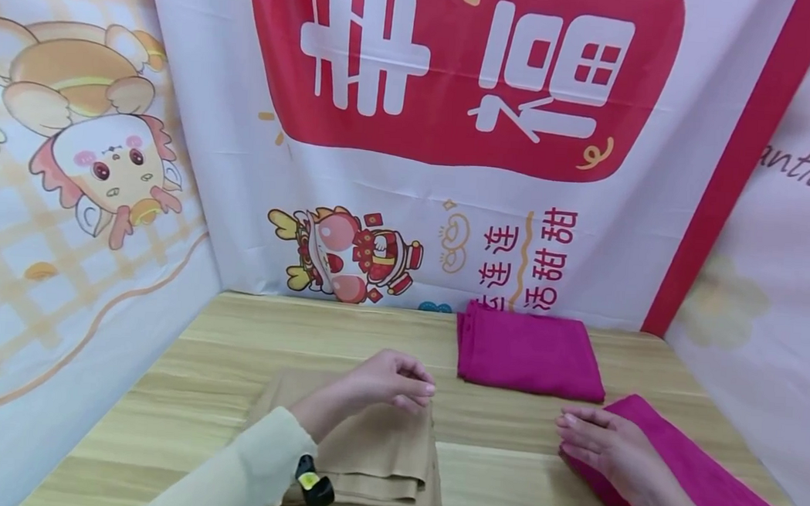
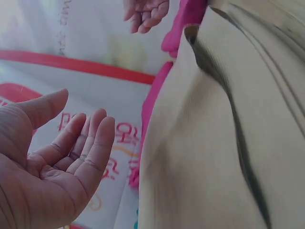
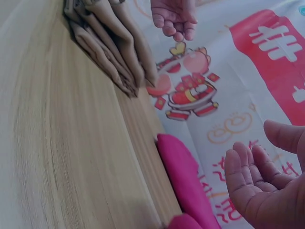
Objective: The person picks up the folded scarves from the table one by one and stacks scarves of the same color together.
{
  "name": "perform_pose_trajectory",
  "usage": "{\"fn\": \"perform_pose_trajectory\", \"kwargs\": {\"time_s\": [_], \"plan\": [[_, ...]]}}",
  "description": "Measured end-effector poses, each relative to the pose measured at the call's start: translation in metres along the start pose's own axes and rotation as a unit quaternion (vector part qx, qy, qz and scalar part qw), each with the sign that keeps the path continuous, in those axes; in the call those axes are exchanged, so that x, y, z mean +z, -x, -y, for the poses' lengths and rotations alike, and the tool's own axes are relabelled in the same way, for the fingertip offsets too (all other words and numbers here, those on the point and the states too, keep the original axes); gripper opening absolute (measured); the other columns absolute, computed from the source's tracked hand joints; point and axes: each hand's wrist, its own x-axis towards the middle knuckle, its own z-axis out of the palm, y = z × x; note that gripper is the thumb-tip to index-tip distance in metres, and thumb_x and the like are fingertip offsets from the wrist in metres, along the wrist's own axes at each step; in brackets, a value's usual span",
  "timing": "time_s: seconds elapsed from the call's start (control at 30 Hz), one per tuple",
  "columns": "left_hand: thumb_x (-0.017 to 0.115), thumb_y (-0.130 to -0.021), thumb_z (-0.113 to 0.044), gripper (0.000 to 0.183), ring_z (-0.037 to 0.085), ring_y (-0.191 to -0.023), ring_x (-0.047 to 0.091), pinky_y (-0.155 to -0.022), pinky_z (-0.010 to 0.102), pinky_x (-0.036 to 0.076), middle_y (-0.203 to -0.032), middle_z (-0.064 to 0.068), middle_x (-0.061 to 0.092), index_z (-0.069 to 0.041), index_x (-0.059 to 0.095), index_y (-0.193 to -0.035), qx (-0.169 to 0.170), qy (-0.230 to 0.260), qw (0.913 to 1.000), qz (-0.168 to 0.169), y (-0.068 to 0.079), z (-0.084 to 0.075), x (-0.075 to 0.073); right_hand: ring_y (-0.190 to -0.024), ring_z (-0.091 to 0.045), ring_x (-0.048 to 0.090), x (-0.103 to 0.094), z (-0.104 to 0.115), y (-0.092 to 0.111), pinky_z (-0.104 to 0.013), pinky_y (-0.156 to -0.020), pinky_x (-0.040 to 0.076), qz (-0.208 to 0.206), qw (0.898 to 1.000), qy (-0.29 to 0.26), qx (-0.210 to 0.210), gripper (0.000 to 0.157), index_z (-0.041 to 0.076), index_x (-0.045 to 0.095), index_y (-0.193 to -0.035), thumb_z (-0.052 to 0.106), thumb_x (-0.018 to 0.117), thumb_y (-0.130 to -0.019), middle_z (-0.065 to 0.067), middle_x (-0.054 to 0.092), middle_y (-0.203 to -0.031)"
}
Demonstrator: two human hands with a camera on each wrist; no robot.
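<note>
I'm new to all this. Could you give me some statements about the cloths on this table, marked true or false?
1. The brown cloth stack lies on the wooden table. True.
2. The person's left grip clutches the brown cloth stack. False: it is open and holds nothing.
3. The folded magenta cloth rests on top of the brown cloth stack. False: it lies apart, farther back on the table.
4. The right grip is nearer the other magenta cloth than the brown cloth stack. True.
5. The brown cloth stack is one single layer. False: several layers show.
</note>
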Motion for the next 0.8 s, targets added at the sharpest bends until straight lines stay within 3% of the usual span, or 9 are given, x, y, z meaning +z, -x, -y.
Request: {"fn": "perform_pose_trajectory", "kwargs": {"time_s": [0.23,0.4,0.5,0.6,0.67,0.7,0.73,0.8], "plan": [[0.071,-0.089,-0.007,0.016,0.030,-0.084,0.069,-0.068,0.035,0.059,-0.091,0.016,0.068,0.003,0.067,-0.100,0.001,0.020,0.9997,0.013,-0.027,-0.003,0.041,-0.098,-0.015,0.067,-0.038,-0.001,0.018,-0.032,-0.086,0.054,0.004,0.999,-0.020,-0.025,0.022,0.017,0.068,-0.103,0.006,0.050,-0.102,-0.001,0.071,-0.103],[0.069,-0.090,-0.007,0.014,0.021,-0.079,0.069,-0.066,0.034,0.059,-0.090,0.011,0.069,0.002,0.067,-0.100,0.001,0.022,0.9992,0.035,-0.045,0.000,0.070,-0.096,-0.012,0.067,-0.063,0.002,0.032,-0.030,-0.084,0.055,-0.052,0.998,0.024,0.000,0.020,0.022,0.068,-0.100,0.011,0.052,-0.102,0.004,0.071,-0.101],[0.069,-0.091,-0.008,0.012,0.020,-0.080,0.069,-0.066,0.033,0.059,-0.090,0.008,0.068,0.000,0.068,-0.100,-0.003,0.021,0.9989,0.043,-0.054,0.000,0.085,-0.098,-0.010,0.067,-0.080,-0.001,0.040,-0.028,-0.083,0.055,-0.022,0.999,0.024,-0.030,0.029,0.023,0.068,-0.103,0.007,0.045,-0.104,0.006,0.070,-0.105],[0.070,-0.090,-0.008,0.009,0.021,-0.079,0.069,-0.066,0.035,0.059,-0.087,0.005,0.068,-0.002,0.069,-0.096,-0.008,0.019,0.9990,0.040,-0.061,-0.001,0.101,-0.095,-0.007,0.066,-0.094,-0.003,0.050,-0.025,-0.080,0.055,-0.036,0.997,0.059,-0.044,0.031,0.024,0.067,-0.103,0.005,0.042,-0.104,0.009,0.069,-0.104],[0.071,-0.089,-0.006,0.007,0.022,-0.080,0.069,-0.066,0.036,0.059,-0.085,0.004,0.069,-0.003,0.069,-0.094,-0.011,0.014,0.9991,0.038,-0.067,-0.003,0.112,-0.094,-0.004,0.066,-0.102,-0.002,0.056,-0.024,-0.078,0.055,-0.087,0.989,0.116,-0.019,0.021,0.014,0.064,-0.116,0.015,0.047,-0.104,0.009,0.068,-0.107],[0.071,-0.088,-0.006,0.006,0.022,-0.079,0.069,-0.066,0.036,0.059,-0.084,0.004,0.069,-0.003,0.069,-0.093,-0.011,0.009,0.9992,0.036,-0.070,-0.005,0.117,-0.091,-0.002,0.066,-0.106,-0.001,0.059,-0.024,-0.077,0.055,-0.120,0.983,0.141,0.009,0.026,0.007,0.062,-0.121,0.022,0.051,-0.103,0.008,0.068,-0.106],[0.072,-0.088,-0.006,0.006,0.023,-0.080,0.070,-0.066,0.036,0.059,-0.083,0.003,0.069,-0.003,0.069,-0.092,-0.011,0.004,0.9994,0.034,-0.073,-0.006,0.123,-0.087,0.000,0.065,-0.109,0.001,0.061,-0.024,-0.076,0.055,-0.160,0.972,0.165,0.046,0.039,0.001,0.057,-0.127,0.030,0.056,-0.100,0.008,0.067,-0.104],[0.073,-0.087,-0.006,0.007,0.022,-0.079,0.070,-0.066,0.036,0.059,-0.082,0.002,0.069,-0.002,0.069,-0.092,-0.009,-0.012,0.9995,0.027,-0.080,-0.009,0.132,-0.083,0.003,0.064,-0.119,0.001,0.066,-0.022,-0.073,0.055,-0.201,0.954,0.205,0.087,0.074,-0.014,0.039,-0.138,0.043,0.059,-0.096,0.004,0.068,-0.103]]}}
